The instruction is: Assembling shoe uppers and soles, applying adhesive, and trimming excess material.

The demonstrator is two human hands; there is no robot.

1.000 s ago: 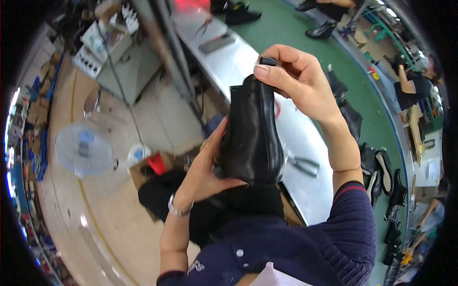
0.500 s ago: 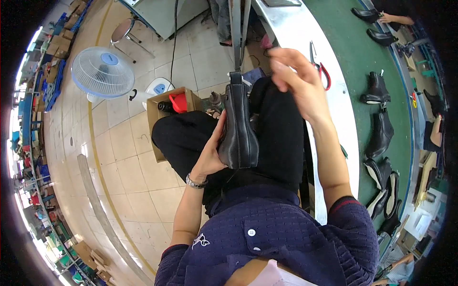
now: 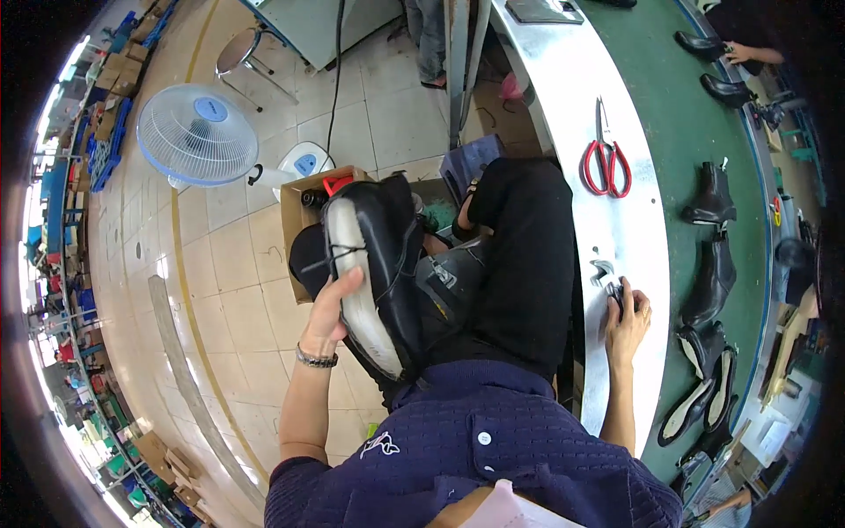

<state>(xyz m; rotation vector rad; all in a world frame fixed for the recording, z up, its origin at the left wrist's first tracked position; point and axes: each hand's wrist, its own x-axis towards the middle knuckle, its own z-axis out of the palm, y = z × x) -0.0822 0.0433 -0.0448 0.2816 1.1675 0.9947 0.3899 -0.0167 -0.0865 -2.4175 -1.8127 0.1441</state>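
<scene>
My left hand (image 3: pixel 327 315) grips a black leather boot (image 3: pixel 394 264) over my lap, thumb on its pale sole (image 3: pixel 356 286). The boot lies tilted with the sole turned to the left, and a dark cord crosses it. On the metal bench to the right, my right hand (image 3: pixel 627 324) is closed round the dark handle of a hand tool (image 3: pixel 604 271) with a curved silver head. Red-handled scissors (image 3: pixel 606 163) lie farther up that bench. Between my thighs rests a dark grey rounded object (image 3: pixel 453 280) whose kind I cannot make out.
The narrow metal bench (image 3: pixel 647 238) borders a green conveyor belt (image 3: pixel 656 75) with several black boots (image 3: pixel 709 273). A cardboard box (image 3: pixel 295 211) stands by my left knee, with a white-and-blue fan (image 3: pixel 198 136) beyond. A post (image 3: pixel 457 70) rises ahead, and a stool (image 3: pixel 239 51) stands farther back.
The boot has turned from upright, seam facing up, to tilted with its sole showing on the left. My right hand has come down from mid-air onto the tool on the bench.
</scene>
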